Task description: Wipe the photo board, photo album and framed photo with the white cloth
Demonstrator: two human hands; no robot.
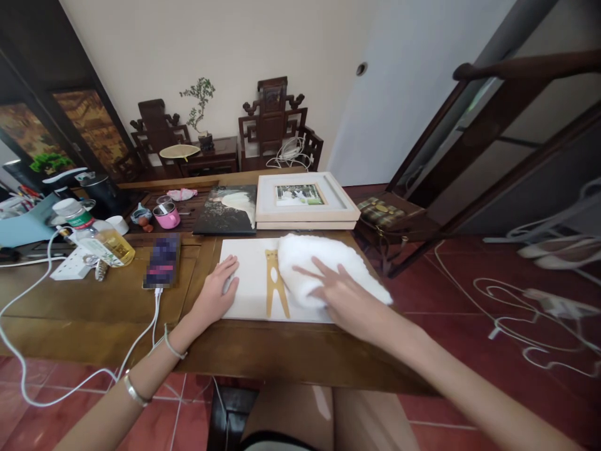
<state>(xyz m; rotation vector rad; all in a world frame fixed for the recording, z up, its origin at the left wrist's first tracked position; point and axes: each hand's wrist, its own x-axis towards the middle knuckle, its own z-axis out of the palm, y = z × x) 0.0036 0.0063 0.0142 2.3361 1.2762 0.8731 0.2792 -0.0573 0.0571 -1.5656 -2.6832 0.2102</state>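
A white board (244, 282) lies flat on the wooden table, bearing a yellow-brown long-legged animal figure (271, 282). My left hand (218, 287) rests on the board's left edge, fingers stretched out and holding nothing. Over the board's right part spreads a thick, fluffy white cloth (342, 263), reaching past the right edge. On top of this cloth lies my right hand (335, 288), its index and middle fingers spread apart. The right hand is slightly blurred, and its other fingers are partly hidden.
Behind the board are a white picture frame (342, 194) and a dark photo panel (220, 216). To the left are a phone (162, 260) with a white cable (150, 326), a bottle of yellow liquid (101, 241), a power strip (72, 263) and a pink cup (166, 216).
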